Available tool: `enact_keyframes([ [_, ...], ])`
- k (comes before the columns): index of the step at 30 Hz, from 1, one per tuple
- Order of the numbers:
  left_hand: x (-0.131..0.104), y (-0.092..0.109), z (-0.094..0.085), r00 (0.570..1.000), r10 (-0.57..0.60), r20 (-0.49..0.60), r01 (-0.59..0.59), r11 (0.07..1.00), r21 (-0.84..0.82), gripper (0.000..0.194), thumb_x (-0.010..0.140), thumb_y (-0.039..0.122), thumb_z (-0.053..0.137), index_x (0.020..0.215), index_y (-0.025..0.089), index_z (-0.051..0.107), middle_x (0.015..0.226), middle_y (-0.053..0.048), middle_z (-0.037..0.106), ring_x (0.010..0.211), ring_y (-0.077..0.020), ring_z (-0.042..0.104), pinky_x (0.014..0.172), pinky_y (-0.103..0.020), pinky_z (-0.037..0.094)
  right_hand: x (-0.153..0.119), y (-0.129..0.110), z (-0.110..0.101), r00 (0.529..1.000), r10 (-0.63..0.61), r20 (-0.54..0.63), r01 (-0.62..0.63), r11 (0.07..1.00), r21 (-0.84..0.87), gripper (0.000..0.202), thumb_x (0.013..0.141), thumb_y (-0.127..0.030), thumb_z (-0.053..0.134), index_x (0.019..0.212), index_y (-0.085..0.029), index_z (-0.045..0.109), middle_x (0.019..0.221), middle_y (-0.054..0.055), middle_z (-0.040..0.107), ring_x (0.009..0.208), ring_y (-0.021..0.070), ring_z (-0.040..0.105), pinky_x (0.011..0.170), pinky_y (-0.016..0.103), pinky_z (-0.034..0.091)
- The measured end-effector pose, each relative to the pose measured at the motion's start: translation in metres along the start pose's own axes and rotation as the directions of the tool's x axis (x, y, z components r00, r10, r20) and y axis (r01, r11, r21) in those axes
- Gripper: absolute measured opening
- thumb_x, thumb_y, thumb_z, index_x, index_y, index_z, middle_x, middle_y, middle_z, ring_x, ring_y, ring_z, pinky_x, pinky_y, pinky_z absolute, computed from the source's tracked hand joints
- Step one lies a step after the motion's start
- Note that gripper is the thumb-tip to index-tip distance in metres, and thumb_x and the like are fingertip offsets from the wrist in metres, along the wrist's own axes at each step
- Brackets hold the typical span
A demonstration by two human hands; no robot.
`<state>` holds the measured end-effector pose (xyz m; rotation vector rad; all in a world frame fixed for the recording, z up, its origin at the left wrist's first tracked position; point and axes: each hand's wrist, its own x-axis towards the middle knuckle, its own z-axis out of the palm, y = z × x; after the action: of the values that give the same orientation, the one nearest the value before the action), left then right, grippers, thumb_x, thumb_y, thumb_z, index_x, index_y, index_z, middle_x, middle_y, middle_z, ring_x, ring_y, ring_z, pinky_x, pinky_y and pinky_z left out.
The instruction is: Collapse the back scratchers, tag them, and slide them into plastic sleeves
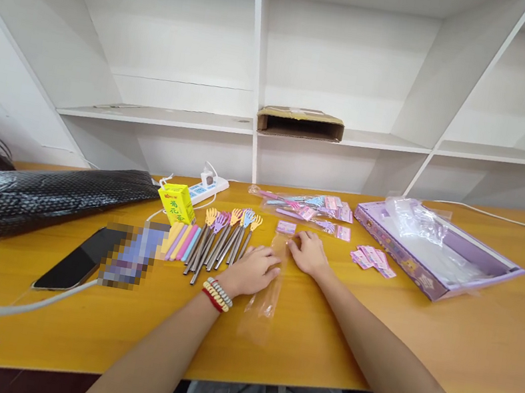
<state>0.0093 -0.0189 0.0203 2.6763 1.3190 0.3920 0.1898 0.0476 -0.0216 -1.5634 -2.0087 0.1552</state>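
The clear bag (272, 286) lies between both hands on the counter (320, 329). The left hand (254, 271) rests loosely curled, the right hand (308, 253) slightly open.

From my remote view, I count one phone (76, 260), one yellow box (176, 203), one power strip (208, 191), one purple tray (397, 255), one cardboard box (302, 116). Metal sticks (202, 259) are several, overlapping, not exactly countable.

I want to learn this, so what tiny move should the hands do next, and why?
Maybe the left hand could pick up the nearby silver metal stick with a yellow hand-shaped top, because the long clear plastic bag looks flat and empty.
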Motion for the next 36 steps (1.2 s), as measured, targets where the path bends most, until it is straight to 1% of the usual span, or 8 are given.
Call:
enact_keyframes([
  [5,-0.001,0.005,-0.005,0.993,0.119,0.023,-0.115,0.985,-0.131,0.027,0.085,0.034,0.044,0.1,0.021,0.062,0.092,-0.003,0.065,0.088,-0.0163,0.056,0.083,-0.028,0.039,-0.004,0.008,-0.001,0.999,0.025,-0.048,-0.018,0.988,0.151,0.046,0.079,-0.041,0.049,0.116,-0.015,0.048,0.114,0.01,0.053,0.109,0.022,0.042,0.091,0.034,0.032],
  [7,-0.001,0.007,-0.005,0.987,0.157,0.034,-0.149,0.974,-0.168,0.025,0.084,0.034,0.045,0.095,0.021,0.064,0.085,-0.002,0.066,0.08,-0.0151,0.058,0.079,-0.026,0.04,-0.004,0.009,-0.003,1.0,-0.01,0.011,0.009,0.992,0.127,0.051,0.076,-0.042,0.053,0.12,-0.016,0.047,0.116,0.01,0.053,0.111,0.0244,0.04,0.092,0.038,0.03],
  [10,-0.002,0.008,-0.003,0.983,0.183,0.017,-0.177,0.966,-0.188,0.023,0.083,0.033,0.047,0.093,0.022,0.064,0.08,-0.001,0.066,0.074,-0.0136,0.058,0.077,-0.026,0.04,-0.006,0.009,-0.008,0.983,-0.126,0.132,0.112,0.988,0.108,0.041,0.076,-0.043,0.054,0.11,-0.021,0.056,0.111,0.008,0.056,0.107,0.0249,0.042,0.09,0.041,0.029],
  [15,0.001,0.004,0.002,0.988,0.1,-0.118,-0.113,0.988,-0.104,0.022,0.085,0.031,0.044,0.089,0.02,0.063,0.079,-0.002,0.063,0.078,-0.0152,0.056,0.076,-0.028,0.041,-0.01,0.01,-0.014,0.961,-0.224,0.163,0.198,0.967,0.158,0.025,0.076,-0.036,0.058,0.095,-0.021,0.062,0.103,0.007,0.06,0.1,0.0224,0.046,0.087,0.039,0.032],
  [19,0.002,-0.006,0.008,0.98,0.019,-0.198,-0.027,0.999,-0.035,0.028,0.083,0.032,0.046,0.106,0.019,0.056,0.098,-0.005,0.058,0.096,-0.0186,0.052,0.087,-0.032,0.04,-0.011,0.007,-0.014,0.944,-0.294,0.149,0.258,0.941,0.22,0.028,0.072,-0.028,0.061,0.098,-0.018,0.06,0.095,0.007,0.062,0.091,0.0197,0.05,0.083,0.034,0.036],
  [27,0.001,-0.013,0.018,0.993,-0.008,-0.118,0.005,1.0,-0.03,0.046,0.082,0.044,0.047,0.122,0.022,0.042,0.115,-0.007,0.05,0.108,-0.0229,0.044,0.094,-0.04,0.034,-0.017,-0.005,-0.012,0.93,-0.343,0.13,0.288,0.902,0.321,0.022,0.073,-0.015,0.055,0.094,-0.018,0.062,0.084,0.005,0.065,0.078,0.0157,0.057,0.073,0.028,0.042],
  [32,0.001,-0.01,0.016,0.996,-0.004,-0.087,-0.003,0.996,-0.084,0.045,0.08,0.045,0.049,0.119,0.022,0.043,0.112,-0.007,0.052,0.107,-0.0233,0.045,0.091,-0.04,0.035,-0.02,-0.01,-0.015,0.943,-0.321,0.083,0.255,0.863,0.437,0.019,0.076,-0.014,0.051,0.09,-0.018,0.063,0.081,0.004,0.067,0.072,0.0136,0.06,0.069,0.026,0.044],
  [36,0.003,-0.01,0.015,0.992,-0.039,-0.12,0.021,0.989,-0.144,0.029,0.083,0.038,0.048,0.105,0.02,0.05,0.104,-0.005,0.057,0.102,-0.0215,0.05,0.09,-0.038,0.036,-0.022,-0.017,-0.017,0.959,-0.281,0.042,0.219,0.827,0.518,0.016,0.077,-0.016,0.051,0.088,-0.018,0.062,0.075,0.002,0.066,0.065,0.012,0.059,0.065,0.024,0.044],
])
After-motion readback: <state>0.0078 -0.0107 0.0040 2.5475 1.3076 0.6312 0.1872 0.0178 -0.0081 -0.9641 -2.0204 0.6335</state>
